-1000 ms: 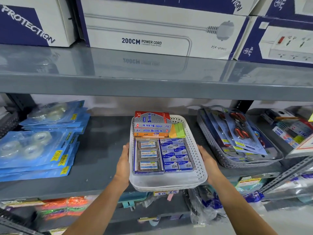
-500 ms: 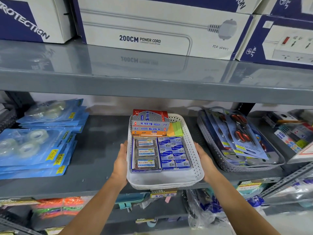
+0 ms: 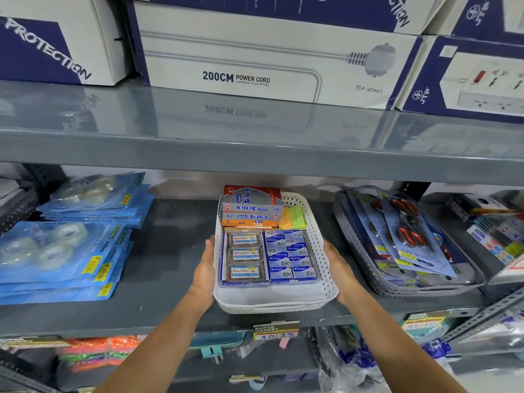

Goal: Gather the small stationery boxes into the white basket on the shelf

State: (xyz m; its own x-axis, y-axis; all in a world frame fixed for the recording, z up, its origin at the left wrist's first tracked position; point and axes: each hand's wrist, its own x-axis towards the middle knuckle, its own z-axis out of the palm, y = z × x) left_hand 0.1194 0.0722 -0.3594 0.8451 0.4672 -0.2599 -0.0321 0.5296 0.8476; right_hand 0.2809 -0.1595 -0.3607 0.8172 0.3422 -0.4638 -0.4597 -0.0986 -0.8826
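Note:
The white perforated basket (image 3: 320, 248) sits on the grey middle shelf (image 3: 170, 268), its front edge near the shelf lip. Inside lie several small blue stationery boxes (image 3: 290, 256), three clear boxes with red-lettered labels (image 3: 244, 255), a stack of Softek boxes (image 3: 251, 208) at the back and yellow-green sticky notes (image 3: 292, 217). My left hand (image 3: 204, 275) presses flat against the basket's left wall. My right hand (image 3: 341, 272) lies against its right wall. Both hold the basket between them.
Blue tape blister packs (image 3: 65, 245) are stacked on the left. A grey basket of scissor sets (image 3: 405, 245) stands close on the right. Power cord boxes (image 3: 263, 58) fill the shelf above. A price tag (image 3: 276, 330) hangs under the basket.
The basket has slid further back onto the shelf between my hands; earlier its front overhung the shelf edge more.

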